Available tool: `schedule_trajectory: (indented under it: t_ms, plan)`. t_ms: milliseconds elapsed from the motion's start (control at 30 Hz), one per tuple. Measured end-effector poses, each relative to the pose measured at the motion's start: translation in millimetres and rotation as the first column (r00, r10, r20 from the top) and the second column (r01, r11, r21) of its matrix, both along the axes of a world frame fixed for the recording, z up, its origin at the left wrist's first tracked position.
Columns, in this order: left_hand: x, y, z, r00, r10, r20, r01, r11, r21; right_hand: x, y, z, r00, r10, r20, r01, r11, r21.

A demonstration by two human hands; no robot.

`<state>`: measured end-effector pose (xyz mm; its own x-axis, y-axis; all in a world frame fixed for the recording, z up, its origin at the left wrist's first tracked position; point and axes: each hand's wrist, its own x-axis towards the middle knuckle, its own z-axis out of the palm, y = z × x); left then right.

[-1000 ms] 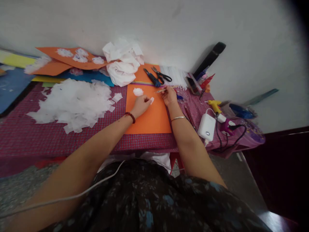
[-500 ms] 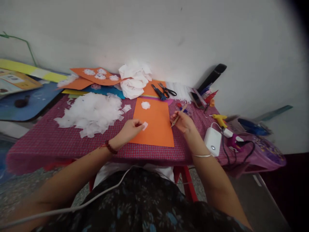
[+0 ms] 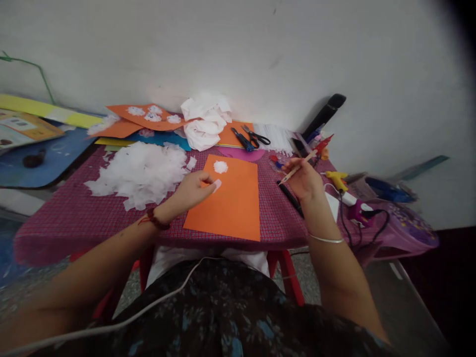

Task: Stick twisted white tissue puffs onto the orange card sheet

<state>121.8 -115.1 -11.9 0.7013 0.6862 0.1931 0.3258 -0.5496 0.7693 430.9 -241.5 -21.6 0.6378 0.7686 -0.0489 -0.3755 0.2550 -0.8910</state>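
Pinched in my left hand is a small pale square of thin paper, held over the left part of an orange sheet. A round white paper tuft sits near that sheet's far edge. My right hand is closed around a pencil, its point toward the sheet but apart from it. Below the pencil tip lies a black stick-like thing, partly hidden by my right hand. A heap of white paper squares spreads out left of my left hand.
Orange sheets with white tufts and crumpled white paper lie by the wall. Scissors rest at the back beside white strips. On the right are a yellow glue gun, cables and a pink basket.
My right hand has moved right with the pencil, away from the orange sheet. The sheet has turned slightly, its near edge closer to me. My left hand has shifted a little left and away from me.
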Motion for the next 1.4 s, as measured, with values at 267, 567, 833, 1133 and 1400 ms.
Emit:
schedule_trajectory:
  t_ms: [267, 567, 833, 1133, 1400]
  plan:
    - [2.4, 5.8, -12.3, 0.981, -0.156, -0.119, 0.136, 0.978, -0.160, -20.7, 7.0, -17.1, 0.961, 0.174, -0.216, -0.212, 0.963, -0.167]
    - [-19.8, -24.8, -15.7, 0.967, -0.193, -0.164, 0.160, 0.968, -0.194, -12.9, 18.2, -24.6, 0.950, 0.246, -0.195, -0.281, 0.943, -0.180]
    - [12.3, -14.0, -16.3, 0.865, -0.339, -0.369, 0.394, 0.915, 0.083, -11.2, 26.1, -36.6, 0.999, 0.021, -0.030, -0.023, 0.998, -0.056]
    - [53.1, 3.8, 3.5, 0.775, -0.401, -0.489, 0.514, 0.849, 0.118, -10.9, 42.8, -33.0, 0.999, -0.048, 0.007, 0.048, 0.998, -0.039]
    - [97.2, 38.9, -25.9, 0.967, -0.195, 0.166, 0.252, 0.840, -0.481, -28.1, 88.9, -34.9, 0.987, 0.127, -0.097, -0.136, 0.987, -0.091]
